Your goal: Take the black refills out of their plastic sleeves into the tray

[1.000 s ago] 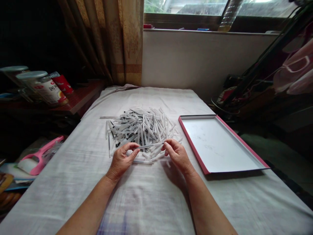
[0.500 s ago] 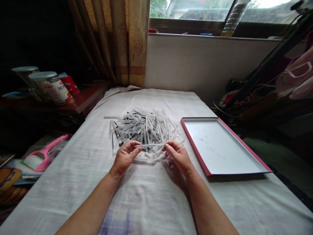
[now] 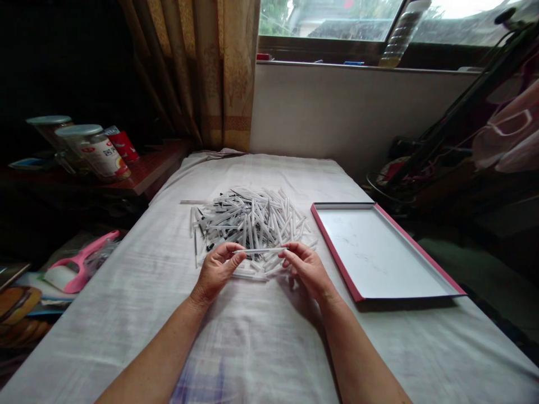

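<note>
Between my two hands a slim whitish pen [image 3: 263, 250] is held level, one end in each. My left hand [image 3: 219, 266] pinches its left end between thumb and fingers. At the other end my right hand [image 3: 306, 268] grips it the same way; the fingertips cover both ends. Just beyond and partly behind my hands lies a loose heap of pen parts [image 3: 252, 219], mostly translucent white tubes with black pieces among them. Several tubes lie on the cloth close under the held pen.
A shallow pink-edged box lid [image 3: 404, 252] with a white inside lies to the right on the white cloth [image 3: 261, 336]. Lidded jars [image 3: 99, 154] stand on a red side table at the left. Below them is a pink-handled object [image 3: 82, 261]. A curtain [image 3: 206, 73] hangs at the back.
Both hands keep their grip on the pen, almost in the same place. The camera view has shifted very slightly; the heap and the box lid look unchanged.
</note>
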Available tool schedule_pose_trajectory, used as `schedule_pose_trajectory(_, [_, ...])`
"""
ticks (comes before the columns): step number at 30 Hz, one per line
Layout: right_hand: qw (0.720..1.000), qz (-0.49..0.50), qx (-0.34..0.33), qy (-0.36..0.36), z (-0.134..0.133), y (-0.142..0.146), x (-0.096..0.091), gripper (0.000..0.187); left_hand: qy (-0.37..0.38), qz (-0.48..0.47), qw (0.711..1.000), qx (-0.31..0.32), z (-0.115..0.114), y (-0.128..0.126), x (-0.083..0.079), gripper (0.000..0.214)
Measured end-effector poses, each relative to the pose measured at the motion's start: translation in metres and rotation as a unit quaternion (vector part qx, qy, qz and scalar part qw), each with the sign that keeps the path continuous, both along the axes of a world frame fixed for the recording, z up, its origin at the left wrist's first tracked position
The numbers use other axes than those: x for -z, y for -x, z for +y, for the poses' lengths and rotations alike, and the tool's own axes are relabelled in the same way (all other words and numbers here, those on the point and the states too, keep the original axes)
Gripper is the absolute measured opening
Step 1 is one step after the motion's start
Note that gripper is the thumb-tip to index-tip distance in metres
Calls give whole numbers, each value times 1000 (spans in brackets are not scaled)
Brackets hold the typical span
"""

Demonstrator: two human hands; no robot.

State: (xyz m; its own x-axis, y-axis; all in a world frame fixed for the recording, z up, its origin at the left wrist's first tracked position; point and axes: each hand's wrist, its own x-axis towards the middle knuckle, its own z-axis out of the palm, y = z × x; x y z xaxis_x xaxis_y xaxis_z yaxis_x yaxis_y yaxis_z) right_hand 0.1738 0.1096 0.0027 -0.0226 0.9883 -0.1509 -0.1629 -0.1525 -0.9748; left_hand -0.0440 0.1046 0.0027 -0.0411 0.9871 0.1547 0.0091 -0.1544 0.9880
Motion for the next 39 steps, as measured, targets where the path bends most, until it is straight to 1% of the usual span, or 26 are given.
schedule_pose_trajectory(6, [999,51,-16,-10,-2,-2,0,38,-1,17,1000,2,1,2,0,30])
schedule_pose_trajectory(8, [998,54,-21,-15,-2,-3,1,37,-4,25,1000,5,1,2,0,30])
schedule_pose_trajectory(11, [998,24,-44,-37,-4,-3,1,33,-9,36,999,8,1,2,0,32])
schedule_pose_trajectory(14, [993,-49,-72,-83,-6,-1,0,26,-14,44,999,12,0,2,0,34])
schedule_pose_trajectory(16, [980,-125,-86,-130,-9,2,-2,21,-14,49,998,24,0,2,0,33])
schedule_pose_trajectory(17, [969,-169,-92,-158,-11,4,-5,19,-14,50,998,31,-1,1,0,33])
schedule_pose_trajectory(20, [923,-292,-105,-228,-19,8,-16,13,-13,51,997,49,-2,0,2,32])
schedule_pose_trajectory(22, [898,-348,-109,-246,-23,8,-24,12,-9,53,997,59,-2,-1,3,34])
schedule_pose_trajectory(23, [890,-366,-103,-250,-24,6,-28,11,-6,55,996,63,-2,-1,4,35])
schedule_pose_trajectory(25, [885,-381,-72,-257,-24,-4,-35,10,-6,62,996,70,-1,-1,6,39])
schedule_pose_trajectory(28, [893,-364,22,-265,-20,-34,-41,17,-28,104,993,52,2,1,8,39])
schedule_pose_trajectory(30, [896,-357,100,-244,-16,-63,-42,22,-45,142,988,25,4,3,10,35])
schedule_pose_trajectory(31, [897,-363,134,-215,-15,-79,-43,24,-54,159,986,16,4,3,10,34])
schedule_pose_trajectory(33, [889,-407,169,-123,-14,-107,-44,27,-70,189,979,6,5,5,11,33])
schedule_pose_trajectory(34, [877,-446,168,-69,-14,-118,-45,26,-78,203,976,4,6,5,12,33])
schedule_pose_trajectory(36, [836,-530,138,21,-16,-134,-46,25,-94,229,969,0,6,6,13,33])
schedule_pose_trajectory(38, [793,-597,90,74,-16,-141,-46,24,-108,257,960,-8,7,6,13,33])
schedule_pose_trajectory(39, [779,-618,68,87,-17,-142,-46,25,-115,271,956,-14,7,7,13,33])
